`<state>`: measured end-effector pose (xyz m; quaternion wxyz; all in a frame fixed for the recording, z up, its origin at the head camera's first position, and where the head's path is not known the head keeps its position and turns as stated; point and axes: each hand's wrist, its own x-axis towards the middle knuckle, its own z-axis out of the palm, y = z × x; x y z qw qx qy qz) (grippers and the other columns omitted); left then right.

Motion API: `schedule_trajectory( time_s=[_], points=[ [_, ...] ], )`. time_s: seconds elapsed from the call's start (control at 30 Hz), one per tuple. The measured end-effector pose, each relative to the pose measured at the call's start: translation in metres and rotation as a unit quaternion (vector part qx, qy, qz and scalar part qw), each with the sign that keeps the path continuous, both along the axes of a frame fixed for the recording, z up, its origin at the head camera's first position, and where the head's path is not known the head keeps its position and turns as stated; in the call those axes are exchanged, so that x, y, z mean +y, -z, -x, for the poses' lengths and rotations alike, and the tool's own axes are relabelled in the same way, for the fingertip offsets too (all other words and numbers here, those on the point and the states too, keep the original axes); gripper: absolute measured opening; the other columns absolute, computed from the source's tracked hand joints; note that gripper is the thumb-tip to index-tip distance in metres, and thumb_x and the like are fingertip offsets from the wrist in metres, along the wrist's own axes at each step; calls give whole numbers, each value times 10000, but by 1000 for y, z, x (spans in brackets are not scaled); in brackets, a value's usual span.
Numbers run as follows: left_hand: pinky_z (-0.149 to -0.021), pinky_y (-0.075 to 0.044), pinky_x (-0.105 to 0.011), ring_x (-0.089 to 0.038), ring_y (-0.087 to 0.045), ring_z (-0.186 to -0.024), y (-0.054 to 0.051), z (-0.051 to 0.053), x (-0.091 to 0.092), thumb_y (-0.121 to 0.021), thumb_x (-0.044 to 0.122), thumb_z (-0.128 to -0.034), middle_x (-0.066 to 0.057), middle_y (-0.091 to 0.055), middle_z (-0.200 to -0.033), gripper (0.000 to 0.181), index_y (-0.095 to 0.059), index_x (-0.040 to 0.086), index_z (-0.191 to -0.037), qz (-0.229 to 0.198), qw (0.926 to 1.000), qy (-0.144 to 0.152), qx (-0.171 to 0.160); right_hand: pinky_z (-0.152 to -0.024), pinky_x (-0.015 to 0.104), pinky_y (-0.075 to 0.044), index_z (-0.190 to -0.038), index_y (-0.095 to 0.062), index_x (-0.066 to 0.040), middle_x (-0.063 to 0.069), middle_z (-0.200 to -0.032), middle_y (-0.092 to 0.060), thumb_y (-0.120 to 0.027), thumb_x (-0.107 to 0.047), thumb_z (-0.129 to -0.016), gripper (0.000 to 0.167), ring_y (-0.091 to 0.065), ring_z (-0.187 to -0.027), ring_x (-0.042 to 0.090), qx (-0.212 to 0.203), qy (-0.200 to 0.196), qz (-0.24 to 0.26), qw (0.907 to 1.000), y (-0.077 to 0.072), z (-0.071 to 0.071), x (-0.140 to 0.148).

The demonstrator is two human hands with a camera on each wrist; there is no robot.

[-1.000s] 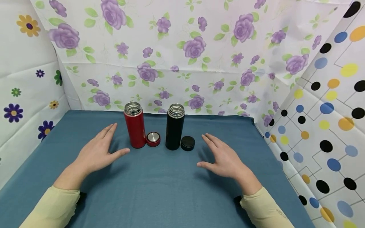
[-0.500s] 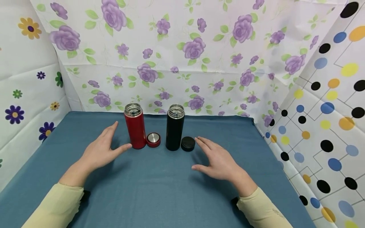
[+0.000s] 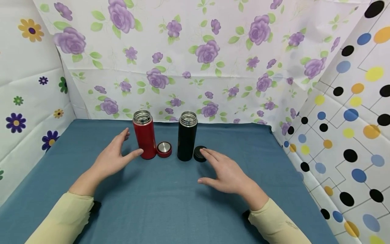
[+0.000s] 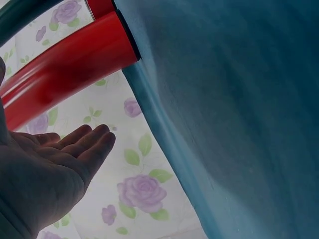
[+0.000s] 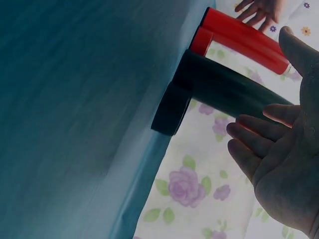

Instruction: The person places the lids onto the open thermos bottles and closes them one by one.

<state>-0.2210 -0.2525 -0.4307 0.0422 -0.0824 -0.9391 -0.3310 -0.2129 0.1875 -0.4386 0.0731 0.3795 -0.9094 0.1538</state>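
Observation:
A red thermos bottle (image 3: pixel 145 140) stands upright with its steel mouth uncovered, and its red lid (image 3: pixel 164 149) lies on the table just to its right. Beside them a black thermos bottle (image 3: pixel 186 139) stands uncapped too, with a black lid (image 3: pixel 198 154) at its right foot. My left hand (image 3: pixel 111 159) hovers left of the red bottle, fingers extended; in the head view its thumb overlaps the bottle's edge, and I cannot tell whether it touches. Fingers of my right hand (image 3: pixel 225 173) partly cover the black lid in the head view, while the right wrist view shows them apart from it.
A blue cloth (image 3: pixel 164 206) covers the table. Behind the bottles hangs a white curtain with purple roses (image 3: pixel 207 81). Patterned sheets close off both sides, flowered on the left (image 3: pixel 27 95) and dotted on the right (image 3: pixel 350 142).
Both hands have moved inward: the left toward the red bottle, the right leftward toward the black lid. Bottles and lids stand where they were.

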Motion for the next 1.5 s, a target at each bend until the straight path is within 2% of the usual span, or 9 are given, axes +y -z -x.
schedule_trajectory(
  time_s=[0.37, 0.53, 0.9, 1.5],
  points=[
    [-1198, -391, -767, -559, -413, -1540, 1, 7, 4, -697, 634, -1047, -294, -320, -1756, 1116, -97, 44, -1780, -514, 9987, 21, 55, -1191, 564, -505, -1734, -378, -106, 125, -1743, -433, -769, -624, -1011, 972, -528, -1526, 347, 72, -238, -30, 9997, 0, 2, -19],
    [-1220, -385, -741, -542, -402, -1554, 2, 9, 5, -702, 617, -1052, -285, -316, -1761, 1109, -92, 45, -1781, -702, 9975, 27, 98, -1189, 546, -511, -1733, -378, -108, 134, -1740, -435, -763, -606, -1023, 949, -535, -1521, 337, 89, -311, -91, 9994, 2, 2, -27],
    [-1239, -382, -713, -519, -413, -1561, 1, 17, 6, -723, 511, -1075, -284, -347, -1748, 1051, -95, 46, -1779, -1339, 9906, 157, 248, -1194, 517, -512, -1737, -354, -83, 141, -1736, -437, -756, -590, -1034, 955, -522, -1534, 318, 184, -546, -139, 9982, 4, 4, -48],
    [-1238, -390, -701, -499, -462, -1534, 2, 27, 4, -754, 406, -1084, -283, -412, -1712, 977, -157, 72, -1782, -1792, 9827, 260, 388, -1249, 481, -459, -1754, -325, -125, 128, -1753, -414, -718, -592, -1057, 926, -481, -1570, 297, -3, -632, -385, 9973, -1, 7, -75]
  ],
)
